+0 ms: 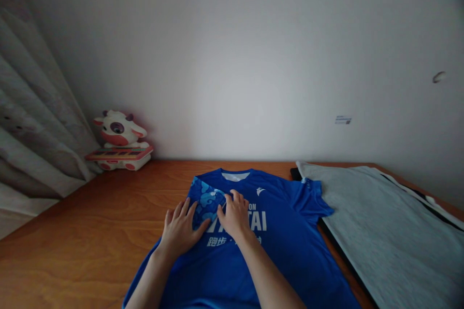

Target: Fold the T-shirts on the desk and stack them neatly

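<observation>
A blue T-shirt (290, 251) with white lettering lies front side up, its collar toward the wall. Its left-hand sleeve (208, 198), patterned in lighter blue, is folded inward over the chest. My left hand (181, 227) rests at the outer edge of that sleeve, fingers spread and flat. Across the lettering, my right hand (235, 215) touches the inner end of the folded sleeve with its fingers apart. The opposite sleeve (311, 198) stretches out to the right, a little wrinkled. The shirt's lower hem runs out of view.
The shirt lies on a wooden tabletop (79, 231) against a pale wall (246, 67). A grey garment (391, 222) with something black beneath it lies on the right. A cow-shaped toy keyboard (121, 142) stands at the back left, beside a curtain (32, 106).
</observation>
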Demonstrator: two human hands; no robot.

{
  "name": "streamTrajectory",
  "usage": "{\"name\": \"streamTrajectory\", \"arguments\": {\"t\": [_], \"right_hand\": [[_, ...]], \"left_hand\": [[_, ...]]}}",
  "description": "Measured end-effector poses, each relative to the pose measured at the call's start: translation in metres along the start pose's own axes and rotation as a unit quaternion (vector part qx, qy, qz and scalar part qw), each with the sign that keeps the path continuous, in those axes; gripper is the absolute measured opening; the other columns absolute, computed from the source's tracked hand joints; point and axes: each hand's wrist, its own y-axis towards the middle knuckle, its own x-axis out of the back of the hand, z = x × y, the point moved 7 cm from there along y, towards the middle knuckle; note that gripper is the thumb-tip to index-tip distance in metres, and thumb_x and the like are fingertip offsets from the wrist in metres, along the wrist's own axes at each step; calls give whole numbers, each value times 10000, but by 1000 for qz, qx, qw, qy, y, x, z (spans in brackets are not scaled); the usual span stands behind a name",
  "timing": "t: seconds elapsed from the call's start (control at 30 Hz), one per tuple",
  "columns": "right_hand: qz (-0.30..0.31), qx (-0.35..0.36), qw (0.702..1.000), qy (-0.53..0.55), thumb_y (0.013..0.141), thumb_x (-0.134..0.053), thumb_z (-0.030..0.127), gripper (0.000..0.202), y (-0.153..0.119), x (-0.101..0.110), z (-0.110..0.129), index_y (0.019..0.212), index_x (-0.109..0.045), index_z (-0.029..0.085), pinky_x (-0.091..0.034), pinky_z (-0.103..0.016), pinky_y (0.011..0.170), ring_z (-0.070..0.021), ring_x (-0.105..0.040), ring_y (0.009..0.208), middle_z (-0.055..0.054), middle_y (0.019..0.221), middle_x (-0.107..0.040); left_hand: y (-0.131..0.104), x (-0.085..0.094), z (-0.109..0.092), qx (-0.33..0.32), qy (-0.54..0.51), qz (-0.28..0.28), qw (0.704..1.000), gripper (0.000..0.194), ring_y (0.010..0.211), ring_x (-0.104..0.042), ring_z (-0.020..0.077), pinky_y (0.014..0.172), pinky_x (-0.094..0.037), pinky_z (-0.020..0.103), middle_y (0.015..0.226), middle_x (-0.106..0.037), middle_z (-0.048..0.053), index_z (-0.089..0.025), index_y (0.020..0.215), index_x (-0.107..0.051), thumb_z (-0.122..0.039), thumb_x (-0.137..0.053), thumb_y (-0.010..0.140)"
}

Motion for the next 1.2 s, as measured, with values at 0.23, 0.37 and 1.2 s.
{"name": "streamTrajectory", "arguments": {"t": [0.23,0.37,1.2], "right_hand": [[28,67,997,40,955,-497,336,411,-1,-2,11,1335,-614,231,-331,-541,1113,-303,-500,1348,-126,1451,-590],[45,48,997,36,892,-556,333,462,-2,-2,11,1329,-616,193,-295,-572,1135,-318,-500,1350,-152,1445,-591],[56,130,988,57,966,-528,467,391,-5,-2,22,1261,-641,237,-285,-581,1150,-297,-499,1351,-112,1417,-617]], "left_hand": [[9,-2,-2,-79,-31,-37,996,565,1490,-381,285,1238,-249,550,1586,-448,143,-141,1482,-488,-402,-274,1029],[10,-11,2,-94,-28,-15,995,583,1496,-361,306,1226,-270,567,1596,-421,144,-164,1500,-468,-456,-367,1006],[15,-18,-4,-175,-72,-50,981,477,1405,-508,267,1184,-409,480,1480,-591,111,-192,1375,-610,-370,-366,1006]]}}
